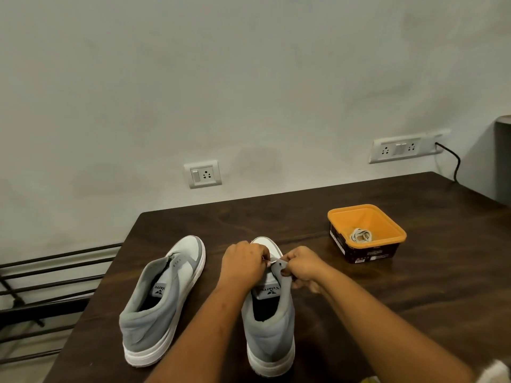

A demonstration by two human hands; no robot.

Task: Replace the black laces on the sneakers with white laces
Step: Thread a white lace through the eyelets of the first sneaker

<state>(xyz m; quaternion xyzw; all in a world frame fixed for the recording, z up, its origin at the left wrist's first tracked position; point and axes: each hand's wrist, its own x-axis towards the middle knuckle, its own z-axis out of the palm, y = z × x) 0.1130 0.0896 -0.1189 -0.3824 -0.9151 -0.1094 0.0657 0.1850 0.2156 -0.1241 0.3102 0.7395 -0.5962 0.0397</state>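
Two grey-and-white sneakers stand on a dark wooden table (pixel 387 286), heels toward me. The left sneaker (pixel 163 297) has no lace that I can see. Both hands work over the right sneaker (pixel 269 327). My left hand (pixel 243 262) pinches a small pale lace tip just above the shoe's front. My right hand (pixel 304 268) grips the grey eyelet flap on the shoe's right side. The fingers hide most of the lace. A coiled white lace (pixel 360 235) lies in an orange box (pixel 398 233) at the right.
The table's back edge meets a pale wall with a socket plate (pixel 203 174) and a longer socket strip (pixel 403 147) with a black cable. A black metal rack (pixel 49 286) stands left of the table. A dark cylinder (pixel 503 161) sits at the far right.
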